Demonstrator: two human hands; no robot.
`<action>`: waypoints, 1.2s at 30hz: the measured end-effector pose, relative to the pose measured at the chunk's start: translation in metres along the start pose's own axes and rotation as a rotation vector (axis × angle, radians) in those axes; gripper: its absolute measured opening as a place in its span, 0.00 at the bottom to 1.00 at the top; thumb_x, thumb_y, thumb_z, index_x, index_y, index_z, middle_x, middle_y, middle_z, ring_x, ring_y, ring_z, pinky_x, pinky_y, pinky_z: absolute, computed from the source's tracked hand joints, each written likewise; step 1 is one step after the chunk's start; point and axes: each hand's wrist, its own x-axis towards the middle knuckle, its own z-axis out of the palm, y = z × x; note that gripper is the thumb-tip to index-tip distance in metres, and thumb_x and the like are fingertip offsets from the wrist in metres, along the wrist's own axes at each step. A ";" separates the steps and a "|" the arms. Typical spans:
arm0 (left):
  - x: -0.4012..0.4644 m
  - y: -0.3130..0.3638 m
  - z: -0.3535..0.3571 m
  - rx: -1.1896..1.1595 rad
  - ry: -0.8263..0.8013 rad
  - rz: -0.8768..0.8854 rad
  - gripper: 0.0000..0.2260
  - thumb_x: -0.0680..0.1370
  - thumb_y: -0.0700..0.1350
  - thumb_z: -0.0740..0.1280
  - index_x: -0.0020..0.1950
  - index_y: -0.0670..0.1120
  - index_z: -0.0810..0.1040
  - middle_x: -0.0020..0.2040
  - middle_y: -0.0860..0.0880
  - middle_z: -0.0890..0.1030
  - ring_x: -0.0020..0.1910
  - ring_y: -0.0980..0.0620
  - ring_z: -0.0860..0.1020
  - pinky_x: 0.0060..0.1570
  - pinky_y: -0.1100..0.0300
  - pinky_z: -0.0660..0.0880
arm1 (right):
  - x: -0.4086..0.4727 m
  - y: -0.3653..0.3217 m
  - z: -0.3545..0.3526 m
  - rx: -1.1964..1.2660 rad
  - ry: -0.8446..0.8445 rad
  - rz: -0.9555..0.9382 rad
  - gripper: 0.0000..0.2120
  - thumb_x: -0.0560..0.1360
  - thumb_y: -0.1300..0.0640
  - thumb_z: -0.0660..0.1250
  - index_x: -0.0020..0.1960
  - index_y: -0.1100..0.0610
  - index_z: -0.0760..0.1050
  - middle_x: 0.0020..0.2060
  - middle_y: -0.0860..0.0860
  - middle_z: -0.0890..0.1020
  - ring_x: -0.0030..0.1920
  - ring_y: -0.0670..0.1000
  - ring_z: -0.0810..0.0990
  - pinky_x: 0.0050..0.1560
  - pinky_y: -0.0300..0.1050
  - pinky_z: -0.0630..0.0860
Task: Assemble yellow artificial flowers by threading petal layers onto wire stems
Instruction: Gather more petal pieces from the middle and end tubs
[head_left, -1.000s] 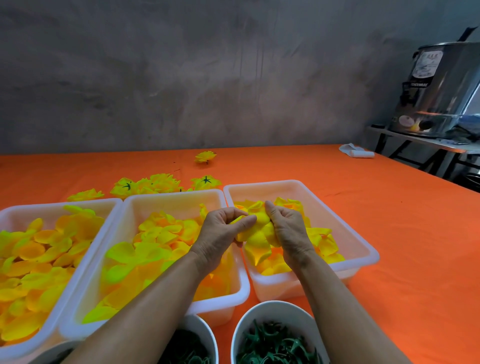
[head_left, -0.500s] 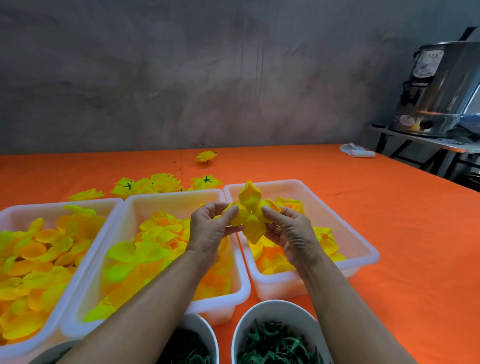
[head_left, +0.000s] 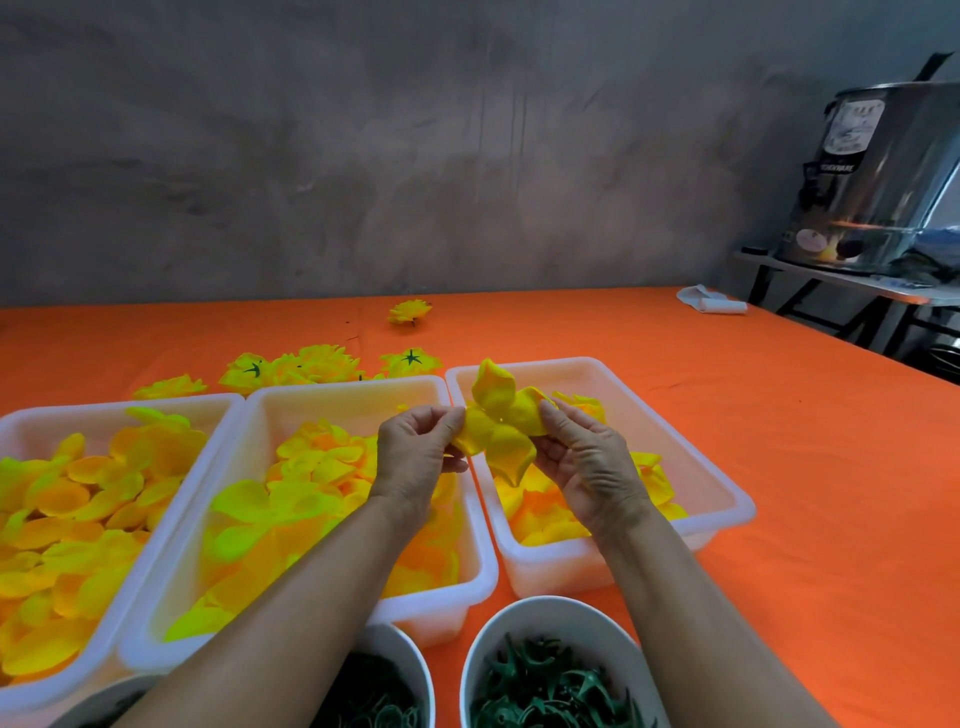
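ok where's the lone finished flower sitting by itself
In the head view, the lone flower lies far back on the orange tablecloth, a little left of centre, beyond the cluster of finished flowers behind the middle white bin.

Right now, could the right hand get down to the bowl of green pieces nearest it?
Probably yes, once freed. The right hand pinches the petal layer together with the left hand. The bowl sits open just below the right forearm, nothing covering it.
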 end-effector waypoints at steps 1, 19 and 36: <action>-0.001 -0.001 0.001 0.077 -0.043 0.060 0.03 0.76 0.38 0.68 0.42 0.43 0.79 0.32 0.49 0.79 0.28 0.55 0.75 0.25 0.65 0.73 | 0.000 0.000 -0.001 -0.031 0.059 -0.009 0.03 0.73 0.62 0.69 0.46 0.57 0.77 0.30 0.49 0.83 0.29 0.45 0.81 0.29 0.35 0.76; -0.010 0.012 0.005 -0.200 -0.189 -0.079 0.03 0.70 0.37 0.71 0.38 0.42 0.79 0.31 0.48 0.81 0.29 0.52 0.79 0.31 0.60 0.77 | -0.004 0.001 0.003 -0.025 -0.270 -0.002 0.10 0.65 0.62 0.69 0.46 0.62 0.82 0.38 0.57 0.85 0.38 0.51 0.84 0.38 0.42 0.80; -0.003 0.013 0.003 -0.207 -0.075 -0.098 0.07 0.72 0.34 0.70 0.36 0.41 0.75 0.26 0.50 0.78 0.24 0.53 0.77 0.25 0.64 0.74 | -0.001 0.007 0.001 -0.172 -0.329 -0.098 0.09 0.64 0.62 0.71 0.44 0.62 0.82 0.40 0.57 0.85 0.42 0.53 0.84 0.42 0.43 0.80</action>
